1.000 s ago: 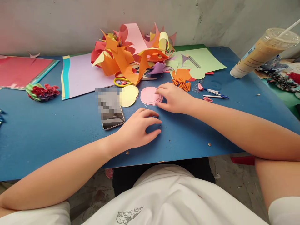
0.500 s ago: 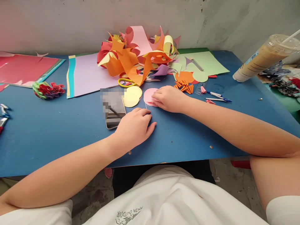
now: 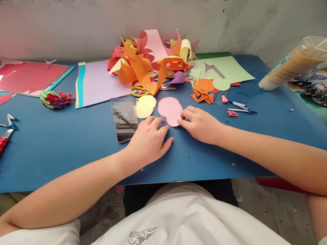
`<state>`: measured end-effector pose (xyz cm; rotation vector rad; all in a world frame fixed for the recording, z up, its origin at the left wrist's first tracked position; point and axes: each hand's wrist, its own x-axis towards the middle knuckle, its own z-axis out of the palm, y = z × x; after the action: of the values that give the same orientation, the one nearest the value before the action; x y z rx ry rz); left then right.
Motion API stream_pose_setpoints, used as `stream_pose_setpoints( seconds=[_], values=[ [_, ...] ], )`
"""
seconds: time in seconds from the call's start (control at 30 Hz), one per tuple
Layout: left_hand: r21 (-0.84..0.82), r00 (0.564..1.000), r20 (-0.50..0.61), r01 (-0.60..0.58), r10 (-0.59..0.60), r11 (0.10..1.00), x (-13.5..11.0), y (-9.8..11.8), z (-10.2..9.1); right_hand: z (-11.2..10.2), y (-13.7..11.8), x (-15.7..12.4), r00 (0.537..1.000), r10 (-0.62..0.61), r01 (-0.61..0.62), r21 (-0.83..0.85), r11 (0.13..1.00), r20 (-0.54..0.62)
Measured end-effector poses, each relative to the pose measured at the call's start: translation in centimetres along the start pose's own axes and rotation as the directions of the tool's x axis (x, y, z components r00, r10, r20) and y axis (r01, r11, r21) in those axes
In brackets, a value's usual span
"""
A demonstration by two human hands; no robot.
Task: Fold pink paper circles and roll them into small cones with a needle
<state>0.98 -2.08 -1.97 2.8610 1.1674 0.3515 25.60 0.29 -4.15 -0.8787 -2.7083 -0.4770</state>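
My right hand (image 3: 202,124) lies on the blue table (image 3: 63,149) with its fingertips pinched on the edge of a pink paper circle (image 3: 175,119). That circle sits partly off a small stack of pink circles (image 3: 166,104). My left hand (image 3: 148,141) rests palm down on the table, fingers stretched flat and holding nothing. Its fingertips are just left of the pink circle. A phone (image 3: 125,126) lies right beside it, and a pale yellow paper circle (image 3: 145,106) lies beyond.
A heap of curled orange, pink and yellow paper scraps (image 3: 150,64) sits at the back with yellow scissors (image 3: 139,91). Around are coloured sheets (image 3: 99,83), small orange cones (image 3: 203,97), pens (image 3: 240,107), a paper flower (image 3: 56,99), pliers (image 3: 6,131) and a drink cup (image 3: 291,64).
My right hand has drawn back toward me, sliding one pink circle off the stack. My left hand has flattened and shifted slightly. The camera has tilted a little.
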Motion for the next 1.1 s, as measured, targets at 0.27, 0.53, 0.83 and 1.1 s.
stream_pose_setpoints(
  seconds=[0.27,0.53,0.83,1.1],
  values=[
    [-0.23,0.97,0.037,-0.227,0.241,0.946,-0.4,0.3,0.6,-0.6,-1.4,-3.0,0.988,0.044,0.008,0.329,0.944,-0.15],
    [-0.196,0.96,0.102,-0.236,0.259,0.952,-0.2,0.0,0.7,0.4,-0.1,-3.0,0.98,0.079,0.024,0.5,0.866,-0.184],
    [-0.195,0.967,0.061,-0.232,0.248,0.953,0.6,0.1,0.5,0.2,-0.4,-3.2,0.982,0.075,0.022,0.498,0.867,-0.174],
    [-0.183,0.985,0.057,-0.147,0.16,0.972,0.4,0.4,0.8,0.3,-0.4,-3.2,0.985,0.099,-0.024,0.464,0.886,-0.139]
  ],
)
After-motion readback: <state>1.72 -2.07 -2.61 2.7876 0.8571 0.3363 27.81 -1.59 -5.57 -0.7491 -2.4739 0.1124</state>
